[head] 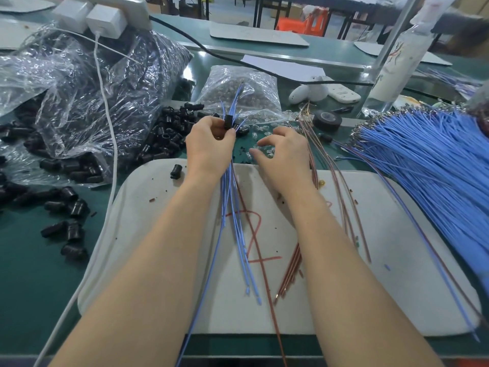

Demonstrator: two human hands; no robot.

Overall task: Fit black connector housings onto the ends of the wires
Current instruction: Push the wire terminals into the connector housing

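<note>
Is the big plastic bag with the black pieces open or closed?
Open. The clear plastic bag lies slumped on the green table, and black connector housings have spilled out of it across the table.

Loose black plastic connector housings (169, 133) lie left of the pale rectangular work mat (383, 247); the thick bundle of blue wires (428, 165) lies right.

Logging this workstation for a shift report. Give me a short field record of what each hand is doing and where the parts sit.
left hand: pinching a black connector housing with a few blue wires
right hand: open, over small clear parts
loose housings: piled left of the hands
blue wire bundle: far right
work mat: under both forearms
</note>
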